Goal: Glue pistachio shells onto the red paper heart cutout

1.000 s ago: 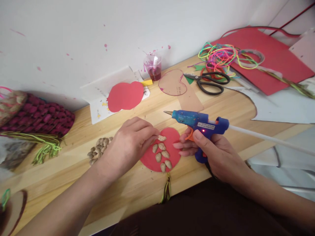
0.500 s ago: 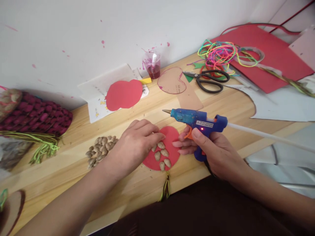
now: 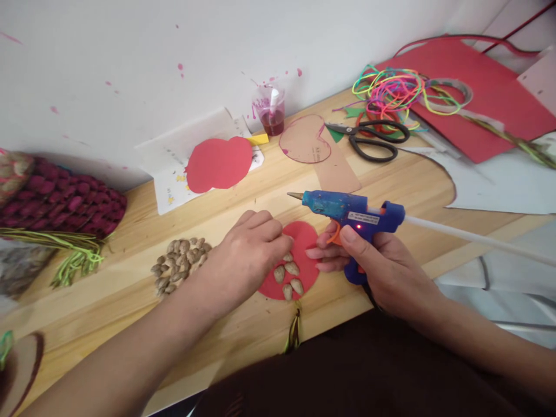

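glue gun [image 3: 347, 209]: white label on its side, print too small to read | brown card heart [image 3: 304, 143]: faint marks, unreadable | white paper sheet [image 3: 182, 168]: small printed marks, unreadable | no text, brand or number can be made out

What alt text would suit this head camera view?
A left hand presses pale seed shells onto a red paper cutout on a wooden table, while the right hand grips a blue hot glue gun.
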`<action>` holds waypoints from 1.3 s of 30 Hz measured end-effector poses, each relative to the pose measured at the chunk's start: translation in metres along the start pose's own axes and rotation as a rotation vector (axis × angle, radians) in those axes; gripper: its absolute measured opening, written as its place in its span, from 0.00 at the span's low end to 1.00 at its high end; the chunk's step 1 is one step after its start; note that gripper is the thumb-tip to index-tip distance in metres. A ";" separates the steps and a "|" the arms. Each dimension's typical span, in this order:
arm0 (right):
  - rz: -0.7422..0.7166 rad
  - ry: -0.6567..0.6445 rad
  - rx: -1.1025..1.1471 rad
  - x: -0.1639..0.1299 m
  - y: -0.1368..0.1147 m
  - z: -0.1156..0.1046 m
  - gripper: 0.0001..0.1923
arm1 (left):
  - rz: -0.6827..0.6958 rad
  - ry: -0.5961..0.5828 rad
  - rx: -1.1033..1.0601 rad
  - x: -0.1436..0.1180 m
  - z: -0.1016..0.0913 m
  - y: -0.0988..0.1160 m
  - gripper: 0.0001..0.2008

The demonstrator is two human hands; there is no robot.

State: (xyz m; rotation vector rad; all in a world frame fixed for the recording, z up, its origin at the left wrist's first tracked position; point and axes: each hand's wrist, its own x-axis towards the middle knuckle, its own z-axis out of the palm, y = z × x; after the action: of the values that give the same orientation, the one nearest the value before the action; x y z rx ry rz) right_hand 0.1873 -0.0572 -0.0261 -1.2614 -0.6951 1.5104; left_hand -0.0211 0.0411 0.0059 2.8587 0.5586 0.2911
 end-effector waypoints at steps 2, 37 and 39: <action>0.002 0.009 -0.002 -0.001 -0.001 0.000 0.17 | 0.009 -0.008 0.019 0.002 0.000 0.001 0.12; -0.055 0.009 0.049 0.003 0.003 0.001 0.17 | -0.333 0.044 0.226 -0.034 0.022 0.032 0.16; -0.054 0.002 0.040 0.003 0.004 0.000 0.16 | -0.326 0.035 0.239 -0.032 0.022 0.032 0.15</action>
State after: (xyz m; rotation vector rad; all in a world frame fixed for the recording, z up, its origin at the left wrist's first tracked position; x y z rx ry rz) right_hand 0.1857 -0.0560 -0.0304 -1.2055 -0.6891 1.4722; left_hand -0.0341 -0.0045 -0.0121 2.9216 1.1183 0.2319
